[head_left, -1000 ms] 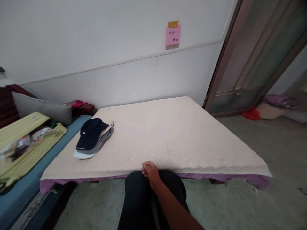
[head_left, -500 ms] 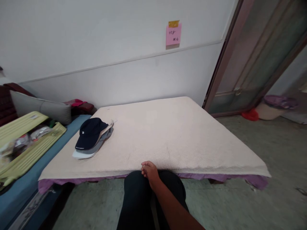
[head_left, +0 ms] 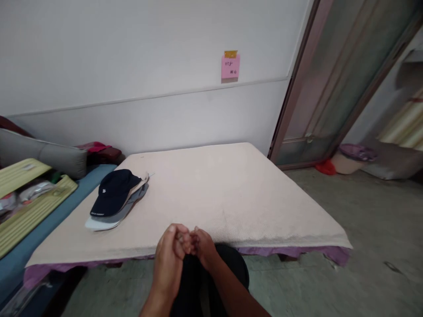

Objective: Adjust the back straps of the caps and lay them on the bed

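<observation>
My left hand and my right hand meet above my lap at the front edge of the table. Both have curled fingers, and their fingertips touch or nearly touch. I see nothing held in either. To the left, a stack of caps lies on the pale cloth cover. On top is a navy cap with a small white mark. A grey cap and a white cap show beneath it, along with a beige edge.
At left, a yellow-green plastic case holding plastic-wrapped items stands on a blue surface, near a grey cushion. A pink note is taped to the wall. At right are a sliding door and a bin.
My left hand has come into view from below and joined my right hand. The camera view has shifted, so the caps and table appear lower and further left.
</observation>
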`<act>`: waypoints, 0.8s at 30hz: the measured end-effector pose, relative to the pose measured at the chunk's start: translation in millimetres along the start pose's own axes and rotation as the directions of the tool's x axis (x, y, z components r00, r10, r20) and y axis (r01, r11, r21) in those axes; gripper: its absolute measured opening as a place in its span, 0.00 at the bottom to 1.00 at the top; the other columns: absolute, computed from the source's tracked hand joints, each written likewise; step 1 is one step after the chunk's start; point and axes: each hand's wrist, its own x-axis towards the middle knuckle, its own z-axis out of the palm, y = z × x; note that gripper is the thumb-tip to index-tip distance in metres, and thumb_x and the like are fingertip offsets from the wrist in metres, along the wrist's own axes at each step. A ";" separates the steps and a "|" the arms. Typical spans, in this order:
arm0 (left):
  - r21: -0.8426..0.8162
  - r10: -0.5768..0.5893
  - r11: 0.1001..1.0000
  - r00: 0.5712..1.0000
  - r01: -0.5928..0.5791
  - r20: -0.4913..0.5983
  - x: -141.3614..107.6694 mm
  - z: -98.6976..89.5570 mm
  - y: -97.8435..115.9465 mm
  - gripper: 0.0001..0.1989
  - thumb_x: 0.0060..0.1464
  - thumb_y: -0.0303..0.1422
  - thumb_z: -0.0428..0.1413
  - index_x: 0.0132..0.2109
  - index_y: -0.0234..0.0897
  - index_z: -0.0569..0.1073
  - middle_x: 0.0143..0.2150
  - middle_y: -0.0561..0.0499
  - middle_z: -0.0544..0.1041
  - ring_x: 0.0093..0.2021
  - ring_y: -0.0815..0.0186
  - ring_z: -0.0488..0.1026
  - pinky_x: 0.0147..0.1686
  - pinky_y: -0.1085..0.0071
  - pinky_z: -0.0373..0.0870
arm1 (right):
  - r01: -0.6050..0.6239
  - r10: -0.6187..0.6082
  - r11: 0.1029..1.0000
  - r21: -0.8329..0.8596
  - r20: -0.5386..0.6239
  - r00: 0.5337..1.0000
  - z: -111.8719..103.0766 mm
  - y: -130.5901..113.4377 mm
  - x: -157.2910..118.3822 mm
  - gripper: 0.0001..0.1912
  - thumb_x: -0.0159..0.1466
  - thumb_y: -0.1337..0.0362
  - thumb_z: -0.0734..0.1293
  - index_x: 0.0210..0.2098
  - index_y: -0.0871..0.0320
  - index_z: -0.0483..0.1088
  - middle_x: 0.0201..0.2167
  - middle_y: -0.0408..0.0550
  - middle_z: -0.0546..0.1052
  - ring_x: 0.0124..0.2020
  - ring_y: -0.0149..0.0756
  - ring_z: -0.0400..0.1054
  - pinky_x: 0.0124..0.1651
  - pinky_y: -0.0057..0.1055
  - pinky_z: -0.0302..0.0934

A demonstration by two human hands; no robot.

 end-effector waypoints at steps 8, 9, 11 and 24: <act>0.140 0.026 0.989 0.993 -0.043 0.119 75.0 -22.1 64.5 0.41 0.42 0.70 0.35 0.17 0.35 0.67 0.11 0.56 0.56 0.13 0.75 0.49 0.14 0.76 0.44 | 0.273 -0.274 0.961 0.035 0.202 0.940 24.7 -168.8 -2.2 0.39 0.56 0.29 0.50 0.19 0.60 0.65 0.11 0.39 0.60 0.11 0.22 0.47 0.17 0.23 0.39; 0.159 0.043 0.985 0.990 -0.064 0.136 79.8 -17.8 74.6 0.42 0.40 0.71 0.34 0.16 0.35 0.66 0.11 0.56 0.55 0.13 0.75 0.48 0.14 0.75 0.42 | 0.298 -0.298 0.954 0.031 0.221 0.929 28.7 -186.8 -4.3 0.39 0.55 0.29 0.50 0.18 0.59 0.64 0.10 0.38 0.60 0.11 0.22 0.46 0.17 0.23 0.37; 0.201 0.072 0.974 0.983 -0.106 0.169 85.3 -9.4 89.1 0.42 0.38 0.71 0.32 0.16 0.36 0.66 0.10 0.56 0.55 0.13 0.75 0.47 0.14 0.75 0.41 | 0.343 -0.335 0.939 0.018 0.265 0.904 33.9 -211.9 -9.4 0.39 0.55 0.28 0.51 0.18 0.59 0.64 0.10 0.38 0.59 0.11 0.21 0.45 0.17 0.23 0.36; 0.256 0.047 0.962 0.978 -0.098 0.201 79.7 -5.0 87.5 0.42 0.40 0.71 0.29 0.16 0.37 0.64 0.10 0.58 0.53 0.13 0.75 0.45 0.14 0.76 0.39 | 0.456 -0.431 0.890 -0.017 0.294 0.853 32.2 -230.0 -39.2 0.41 0.52 0.26 0.50 0.18 0.60 0.64 0.10 0.38 0.60 0.10 0.21 0.45 0.15 0.22 0.37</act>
